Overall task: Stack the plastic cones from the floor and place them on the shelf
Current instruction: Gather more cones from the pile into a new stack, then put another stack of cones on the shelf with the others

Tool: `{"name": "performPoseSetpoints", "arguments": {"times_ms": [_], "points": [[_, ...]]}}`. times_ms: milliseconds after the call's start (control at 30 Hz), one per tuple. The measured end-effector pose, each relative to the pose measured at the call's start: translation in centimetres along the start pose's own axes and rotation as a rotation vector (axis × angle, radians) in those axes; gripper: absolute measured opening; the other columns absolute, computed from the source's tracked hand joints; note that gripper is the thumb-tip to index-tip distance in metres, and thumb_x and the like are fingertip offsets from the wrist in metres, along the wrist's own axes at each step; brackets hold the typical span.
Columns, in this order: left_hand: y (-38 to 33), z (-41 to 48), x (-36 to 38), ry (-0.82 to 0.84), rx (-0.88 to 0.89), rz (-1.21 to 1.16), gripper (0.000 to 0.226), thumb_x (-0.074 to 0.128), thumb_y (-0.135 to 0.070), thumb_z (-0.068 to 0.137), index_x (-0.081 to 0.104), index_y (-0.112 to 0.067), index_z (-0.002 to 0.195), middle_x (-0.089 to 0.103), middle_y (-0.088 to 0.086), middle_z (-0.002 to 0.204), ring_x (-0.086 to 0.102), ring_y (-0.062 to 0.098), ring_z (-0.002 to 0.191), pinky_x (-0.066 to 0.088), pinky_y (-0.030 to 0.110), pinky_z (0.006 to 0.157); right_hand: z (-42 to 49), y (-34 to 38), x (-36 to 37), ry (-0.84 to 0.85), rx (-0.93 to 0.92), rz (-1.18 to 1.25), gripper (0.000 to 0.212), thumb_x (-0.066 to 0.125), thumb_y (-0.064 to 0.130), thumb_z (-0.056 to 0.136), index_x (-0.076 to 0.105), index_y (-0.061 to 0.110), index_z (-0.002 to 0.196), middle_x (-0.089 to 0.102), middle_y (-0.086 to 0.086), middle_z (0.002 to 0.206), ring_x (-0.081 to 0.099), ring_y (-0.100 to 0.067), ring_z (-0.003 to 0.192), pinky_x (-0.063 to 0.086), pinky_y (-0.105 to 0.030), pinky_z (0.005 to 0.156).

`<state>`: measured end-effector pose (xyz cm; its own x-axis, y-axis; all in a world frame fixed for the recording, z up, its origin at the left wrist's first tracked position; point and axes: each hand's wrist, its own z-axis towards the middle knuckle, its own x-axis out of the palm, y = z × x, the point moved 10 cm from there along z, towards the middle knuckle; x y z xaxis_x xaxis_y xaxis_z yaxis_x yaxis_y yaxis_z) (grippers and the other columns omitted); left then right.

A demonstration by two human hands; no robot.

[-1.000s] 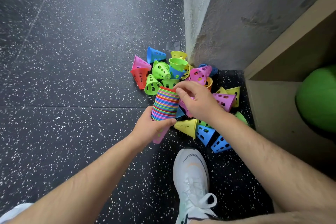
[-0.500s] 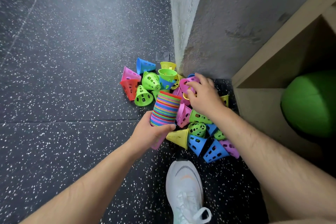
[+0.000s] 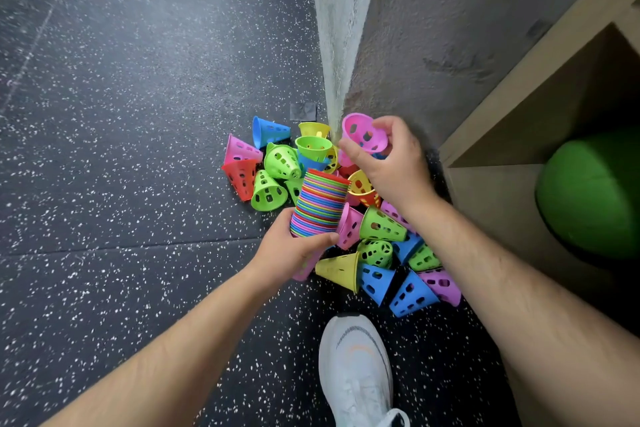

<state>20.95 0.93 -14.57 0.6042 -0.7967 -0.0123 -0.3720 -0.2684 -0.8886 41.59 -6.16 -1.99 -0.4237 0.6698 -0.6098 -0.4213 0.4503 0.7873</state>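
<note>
Having dipped into the pile point(image 3: 381, 227) moments ago, the right hand point(image 3: 391, 166) now pinches a pink cone point(image 3: 363, 132) lifted clear of it, while the left hand point(image 3: 294, 253) curls its fingers round the stack point(image 3: 320, 206) just beside, so nesting likely comes next.

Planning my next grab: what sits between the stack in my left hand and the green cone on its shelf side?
One tipped-over pink cone, seen in the head view.
</note>
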Motion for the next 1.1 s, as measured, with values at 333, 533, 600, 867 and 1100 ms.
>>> {"name": "performPoseSetpoints", "arguments": {"times_ms": [333,533,600,867,1100], "points": [[1.5,0.1,-0.6,0.014,-0.006,-0.023,0.074,0.094,-0.039,0.058,0.060,-0.016,0.120,0.075,0.006,0.100,0.071,0.013,0.083,0.054,0.025,0.070,-1.4,-0.9,5.7,0.435,0.073,-0.082,0.076,0.048,0.080,0.080,0.052,0.035,0.141,0.061,0.003,0.131,0.058,-0.009,0.118,0.047,-0.039,0.104],[1.6,-0.5,-0.7,0.038,-0.008,-0.032,0.070,0.094,-0.034,0.060,0.061,-0.014,0.119,0.072,0.000,0.089,0.066,0.009,0.070,0.050,0.021,0.058,-4.6,-2.1,8.7,0.631,0.155,0.007,0.064,0.050,0.071,0.084,0.058,0.035,0.136,0.060,0.008,0.134,0.056,-0.007,0.120,0.046,-0.035,0.105],[1.2,-0.9,-0.8,0.036,0.002,-0.041,0.071,0.093,-0.037,0.058,0.062,-0.016,0.118,0.074,0.000,0.091,0.068,0.010,0.075,0.051,0.023,0.062,-4.8,-1.5,8.4,0.637,0.147,0.047,0.058,0.053,0.063,0.091,0.056,0.031,0.139,0.060,0.009,0.134,0.057,-0.004,0.118,0.047,-0.031,0.103],[-8.8,-4.3,-1.7,0.073,0.139,-0.102,0.055,0.088,-0.026,0.064,0.065,-0.013,0.112,0.075,-0.003,0.082,0.066,0.010,0.068,0.050,0.018,0.058,-4.8,7.2,2.1,0.512,-0.048,0.050,0.080,0.073,0.068,0.075,0.040,0.046,0.145,0.055,0.013,0.137,0.060,-0.001,0.115,0.052,-0.036,0.101],[-25.3,-10.8,0.3,0.167,0.390,-0.171,0.059,0.093,-0.021,0.069,0.063,-0.013,0.119,0.073,0.009,0.089,0.065,0.018,0.073,0.053,0.025,0.059,-4.4,23.2,-12.6,0.202,-0.404,-0.037,0.059,0.074,0.053,0.083,0.046,0.050,0.134,0.056,0.008,0.129,0.058,-0.005,0.115,0.052,-0.036,0.098]]}}
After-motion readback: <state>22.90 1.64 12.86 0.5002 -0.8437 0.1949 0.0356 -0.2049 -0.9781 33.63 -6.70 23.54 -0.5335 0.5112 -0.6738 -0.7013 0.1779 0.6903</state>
